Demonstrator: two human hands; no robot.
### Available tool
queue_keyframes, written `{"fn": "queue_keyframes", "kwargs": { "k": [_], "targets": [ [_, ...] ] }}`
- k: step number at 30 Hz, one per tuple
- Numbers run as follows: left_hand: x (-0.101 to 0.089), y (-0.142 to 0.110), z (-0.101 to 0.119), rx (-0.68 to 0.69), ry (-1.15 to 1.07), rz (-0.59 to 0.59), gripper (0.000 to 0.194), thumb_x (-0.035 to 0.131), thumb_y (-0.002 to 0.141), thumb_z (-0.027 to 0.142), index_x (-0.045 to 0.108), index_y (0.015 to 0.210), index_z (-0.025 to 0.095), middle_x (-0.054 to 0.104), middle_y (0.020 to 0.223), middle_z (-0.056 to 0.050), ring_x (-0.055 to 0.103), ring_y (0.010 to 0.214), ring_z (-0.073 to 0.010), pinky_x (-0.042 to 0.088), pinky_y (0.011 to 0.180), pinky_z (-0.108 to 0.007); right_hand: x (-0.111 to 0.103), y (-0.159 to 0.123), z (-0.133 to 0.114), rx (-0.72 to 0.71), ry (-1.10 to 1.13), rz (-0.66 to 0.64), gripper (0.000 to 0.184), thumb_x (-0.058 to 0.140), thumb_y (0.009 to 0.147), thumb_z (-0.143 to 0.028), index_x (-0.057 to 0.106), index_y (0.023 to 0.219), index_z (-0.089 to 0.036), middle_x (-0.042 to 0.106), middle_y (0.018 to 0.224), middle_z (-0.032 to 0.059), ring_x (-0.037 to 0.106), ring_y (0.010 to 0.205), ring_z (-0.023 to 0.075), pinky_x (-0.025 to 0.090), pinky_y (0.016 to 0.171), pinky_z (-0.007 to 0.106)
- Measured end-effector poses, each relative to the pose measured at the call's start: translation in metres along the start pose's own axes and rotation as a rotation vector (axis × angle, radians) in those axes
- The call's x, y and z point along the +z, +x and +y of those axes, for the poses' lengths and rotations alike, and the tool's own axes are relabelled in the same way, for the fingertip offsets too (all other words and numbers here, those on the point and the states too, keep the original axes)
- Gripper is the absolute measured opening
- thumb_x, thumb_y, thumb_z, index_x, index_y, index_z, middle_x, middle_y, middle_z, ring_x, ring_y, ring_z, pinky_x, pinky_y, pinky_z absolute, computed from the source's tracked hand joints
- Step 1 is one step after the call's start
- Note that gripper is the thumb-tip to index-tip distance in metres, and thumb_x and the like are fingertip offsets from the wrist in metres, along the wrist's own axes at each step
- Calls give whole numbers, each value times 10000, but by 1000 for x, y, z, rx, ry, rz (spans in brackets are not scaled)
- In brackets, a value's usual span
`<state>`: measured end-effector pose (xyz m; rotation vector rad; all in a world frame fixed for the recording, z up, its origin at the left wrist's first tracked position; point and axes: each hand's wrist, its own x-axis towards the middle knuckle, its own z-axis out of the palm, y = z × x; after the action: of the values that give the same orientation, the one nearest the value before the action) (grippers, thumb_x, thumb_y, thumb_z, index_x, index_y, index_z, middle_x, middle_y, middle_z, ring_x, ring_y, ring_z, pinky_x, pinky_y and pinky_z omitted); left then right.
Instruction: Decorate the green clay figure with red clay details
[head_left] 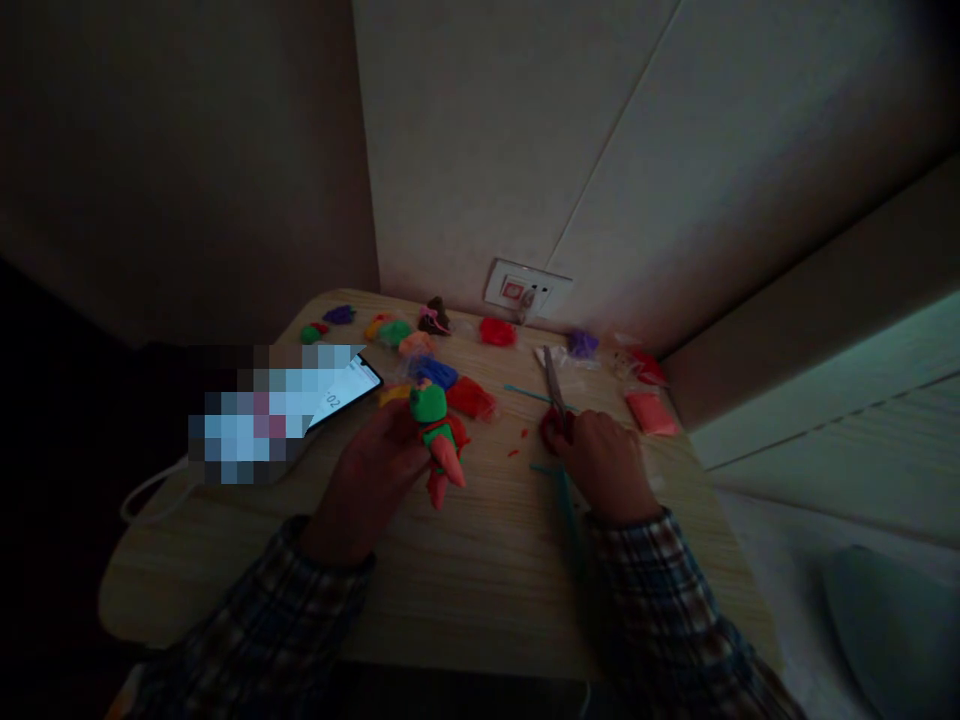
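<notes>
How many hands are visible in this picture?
2: the left hand holds the green and pink figure; the right hand, further right, holds the scissors by their red handles.

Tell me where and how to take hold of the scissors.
Probably best by the red handles of the scissors, coming from the near right, where the right hand is. The blades point away toward the wall, so gripping the near end should keep clear of them.

It is dim, and the far left is nearly black. The phone screen point(346, 389) glows brightest, with blurry squares beside it. The wall point(480, 150) looks dull grey.
</notes>
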<state>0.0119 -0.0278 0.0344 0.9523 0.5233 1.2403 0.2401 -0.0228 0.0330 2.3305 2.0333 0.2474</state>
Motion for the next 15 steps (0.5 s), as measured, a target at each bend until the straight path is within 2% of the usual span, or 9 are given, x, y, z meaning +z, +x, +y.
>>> {"fn": "queue_keyframes", "kwargs": {
  "k": [4, 8, 13, 15],
  "targets": [
    [1, 0, 1, 17, -26, -21, 224, 772, 802, 341, 651, 933, 206, 686, 633, -5, 647, 588, -174, 486, 405, -194, 8, 3, 20, 38, 93, 23, 148, 596, 890, -262, 629, 798, -151, 717, 804, 169, 690, 766, 304, 433, 623, 352],
    [2, -1, 3, 4, -14, 5, 218, 778, 802, 332, 650, 913, 195, 682, 645, 6, 634, 548, -151, 499, 411, -192, 10, 4, 47, 74, 261, 43, 215, 604, 875, -393, 574, 786, -199, 709, 738, 104, 679, 654, 257, 415, 529, 314],
    [0, -2, 3, 33, -64, -11, 236, 762, 814, 348, 652, 964, 203, 676, 680, 6, 641, 583, -159, 510, 437, -214, 5, -7, 66, 88, 427, 95, 262, 578, 845, -479, 567, 878, -218, 726, 835, 81, 690, 726, 264, 449, 582, 327],
    [1, -2, 4, 46, -56, 2, 231, 765, 808, 345, 654, 955, 207, 678, 701, 4, 636, 581, -160, 507, 436, -222, 0, -15, 66, 31, 524, 124, 288, 566, 835, -519, 571, 856, -232, 708, 823, 63, 671, 710, 250, 442, 588, 327]
  ]
}}
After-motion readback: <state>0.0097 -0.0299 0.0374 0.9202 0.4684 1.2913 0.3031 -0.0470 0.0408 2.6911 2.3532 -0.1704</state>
